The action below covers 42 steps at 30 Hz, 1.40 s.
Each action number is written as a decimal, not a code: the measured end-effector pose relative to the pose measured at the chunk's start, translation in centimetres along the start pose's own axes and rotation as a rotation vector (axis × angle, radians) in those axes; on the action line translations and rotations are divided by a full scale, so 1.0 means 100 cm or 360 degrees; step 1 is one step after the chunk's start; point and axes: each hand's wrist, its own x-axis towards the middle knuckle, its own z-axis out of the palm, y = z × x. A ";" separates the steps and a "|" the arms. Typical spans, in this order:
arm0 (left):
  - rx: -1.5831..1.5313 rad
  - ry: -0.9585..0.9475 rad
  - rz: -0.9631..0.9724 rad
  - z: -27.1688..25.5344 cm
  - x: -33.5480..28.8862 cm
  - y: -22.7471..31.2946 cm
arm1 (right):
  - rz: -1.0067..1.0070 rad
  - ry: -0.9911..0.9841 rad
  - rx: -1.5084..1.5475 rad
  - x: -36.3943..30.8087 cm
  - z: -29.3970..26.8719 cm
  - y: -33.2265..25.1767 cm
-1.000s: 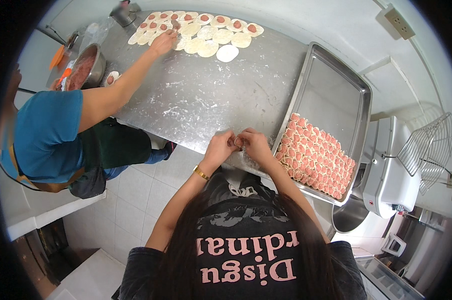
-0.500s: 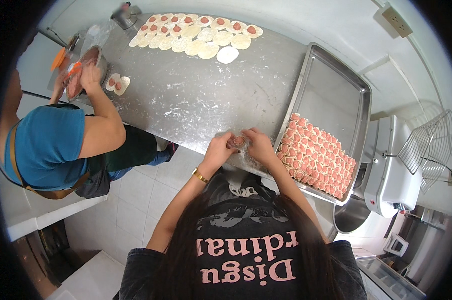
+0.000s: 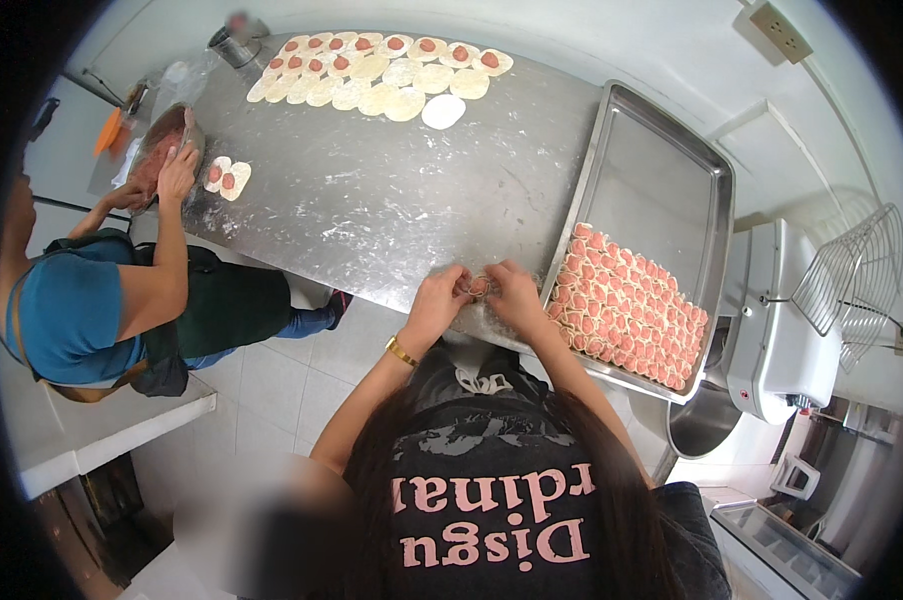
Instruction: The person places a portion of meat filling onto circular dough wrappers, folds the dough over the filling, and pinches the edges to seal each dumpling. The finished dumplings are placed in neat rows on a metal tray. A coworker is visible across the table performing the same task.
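Observation:
At the near edge of the steel table, a dumpling [image 3: 478, 287] with pink meat filling sits between my two hands. My left hand [image 3: 440, 305] pinches its left side, and my right hand [image 3: 513, 297] grips the right side with bent fingers. Part of its wrapper is hidden by my fingers. Just right of my right hand, a large metal tray [image 3: 662, 120] holds closely packed open-topped dumplings [image 3: 627, 310] over its near half. Along the table's far edge lie rows of round dough wrappers [image 3: 405, 104], several topped with balls of meat filling [image 3: 395, 44].
A co-worker in a blue shirt [image 3: 72, 310] stands at the left, both hands at a metal bowl of minced meat [image 3: 162, 150]. Two filled wrappers [image 3: 229, 181] lie near that bowl. The floury steel table [image 3: 372, 200] spans the middle. A white machine [image 3: 782, 320] stands beyond the tray.
The co-worker has shifted left and turned the bowl, and the orange-handled tool no longer shows in it. My hands stay on the dumpling in nearly the same place.

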 end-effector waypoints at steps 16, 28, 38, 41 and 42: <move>-0.0133 -0.0045 0.0164 0.003 0.008 -0.005 | 0.0085 0.0171 0.0084 0.001 0.009 -0.001; -0.0218 -0.0099 0.0113 0.004 0.019 -0.012 | 0.0172 0.0236 0.0198 0.008 0.008 -0.008; -0.0027 -0.0049 0.0287 0.003 0.019 -0.018 | 0.0233 0.0186 -0.0018 0.004 0.010 -0.010; -0.0068 -0.0067 0.0318 0.004 0.020 -0.022 | 0.0203 0.0139 -0.0140 0.006 0.011 -0.010; -0.0084 -0.0047 0.0253 0.003 0.019 -0.022 | 0.0251 0.0128 -0.0170 0.006 0.010 -0.012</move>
